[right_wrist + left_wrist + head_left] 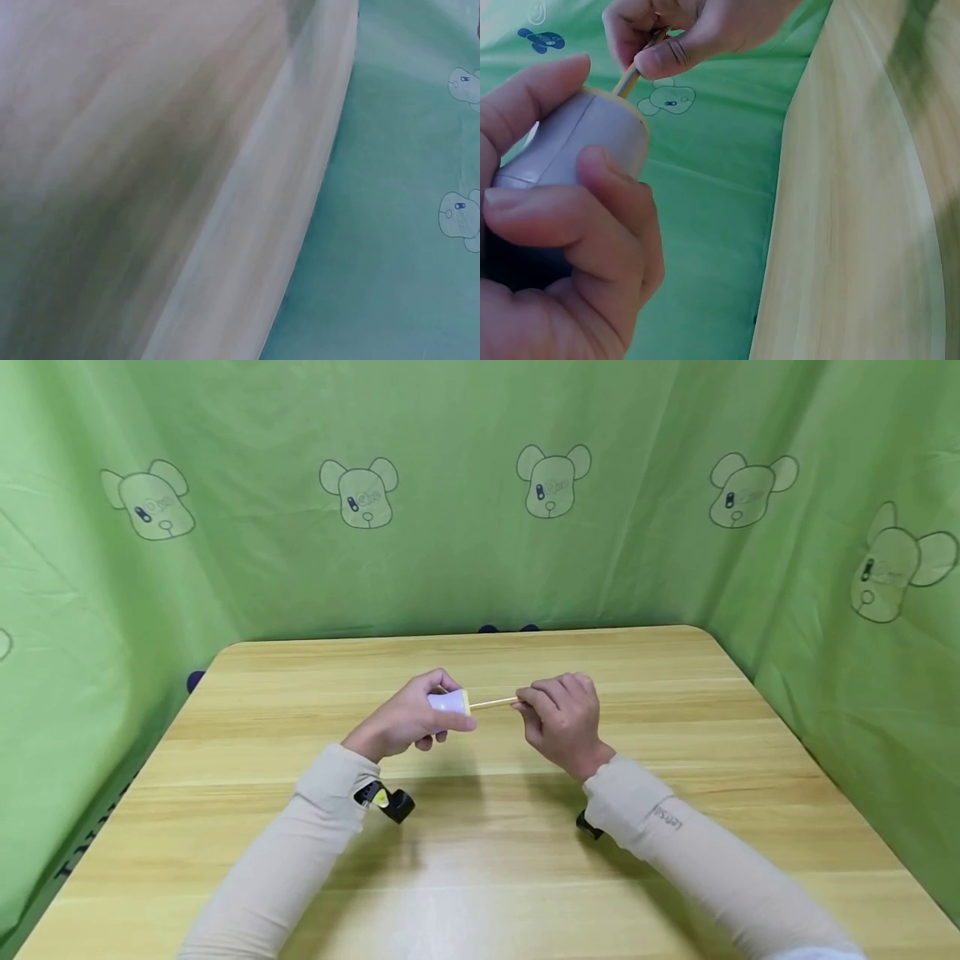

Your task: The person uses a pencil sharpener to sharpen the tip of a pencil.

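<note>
A small, pale lilac cylinder with a yellow rim (448, 702) is held on its side above the table by my left hand (408, 714). In the left wrist view, that hand's thumb and fingers curl round the cylinder (577, 139). From the rimmed end a thin, pale yellow stick (493, 702) runs across to my right hand (562, 718), which pinches its other end between thumb and fingers. The stick's far tip is hidden at the cylinder's end. No hand appears in the right wrist view.
The light wooden table (480, 877) spreads beneath both hands. Green curtains (465, 577) with bear-head drawings enclose its back and sides. Black wrist cameras (397, 806) hang below the sleeves.
</note>
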`<state>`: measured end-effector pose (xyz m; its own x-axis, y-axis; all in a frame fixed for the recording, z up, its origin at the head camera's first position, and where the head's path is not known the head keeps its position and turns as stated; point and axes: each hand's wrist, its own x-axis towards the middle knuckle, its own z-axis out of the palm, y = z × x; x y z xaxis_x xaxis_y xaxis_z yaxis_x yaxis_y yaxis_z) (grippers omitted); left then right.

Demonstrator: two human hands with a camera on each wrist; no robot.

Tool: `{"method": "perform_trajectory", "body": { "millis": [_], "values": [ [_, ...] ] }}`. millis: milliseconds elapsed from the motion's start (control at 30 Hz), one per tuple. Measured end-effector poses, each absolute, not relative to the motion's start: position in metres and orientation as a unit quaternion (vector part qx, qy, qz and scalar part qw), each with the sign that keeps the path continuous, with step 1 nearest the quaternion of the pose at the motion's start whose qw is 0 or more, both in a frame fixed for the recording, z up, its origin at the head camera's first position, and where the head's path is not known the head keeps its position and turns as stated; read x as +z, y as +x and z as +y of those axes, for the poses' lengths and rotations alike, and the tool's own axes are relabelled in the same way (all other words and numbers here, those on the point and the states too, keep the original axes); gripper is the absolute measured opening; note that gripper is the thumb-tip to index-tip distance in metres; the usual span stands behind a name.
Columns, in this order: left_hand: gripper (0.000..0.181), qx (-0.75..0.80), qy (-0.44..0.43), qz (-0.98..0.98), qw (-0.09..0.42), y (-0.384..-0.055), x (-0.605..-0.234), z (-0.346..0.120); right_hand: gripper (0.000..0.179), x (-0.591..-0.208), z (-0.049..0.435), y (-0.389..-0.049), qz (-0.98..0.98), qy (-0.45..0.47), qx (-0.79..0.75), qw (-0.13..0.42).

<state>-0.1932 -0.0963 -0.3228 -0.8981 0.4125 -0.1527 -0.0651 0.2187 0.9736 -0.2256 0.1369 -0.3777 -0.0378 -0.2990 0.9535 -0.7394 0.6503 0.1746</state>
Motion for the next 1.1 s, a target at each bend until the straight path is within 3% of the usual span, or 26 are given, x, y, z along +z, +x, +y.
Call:
{"method": "perform_trajectory", "body": {
  "millis": [500, 700, 867, 967, 1100],
  "values": [
    [0.046, 0.608, 0.11, 0.77, 0.159, -0.193, -0.338, -0.094, 0.044, -0.384, 0.131, -0.221, -0.741, 0.356, 0.162, 0.545],
    [0.046, 0.565, 0.143, 0.807, 0.093, -0.192, -0.339, -0.093, 0.046, -0.379, 0.131, -0.218, -0.777, 0.354, 0.157, 0.496],
    [0.047, 0.495, 0.176, 0.85, 0.034, -0.193, -0.34, -0.093, 0.038, -0.367, 0.132, -0.213, -0.845, 0.338, 0.178, 0.375],
    [0.046, 0.433, 0.208, 0.877, -0.016, -0.193, -0.342, -0.093, 0.03, -0.358, 0.131, -0.209, -0.894, 0.305, 0.199, 0.263],
    [0.046, 0.375, 0.252, 0.888, -0.088, -0.191, -0.349, -0.093, 0.031, -0.343, 0.13, -0.209, -0.935, 0.257, 0.232, 0.078]
  ]
}}
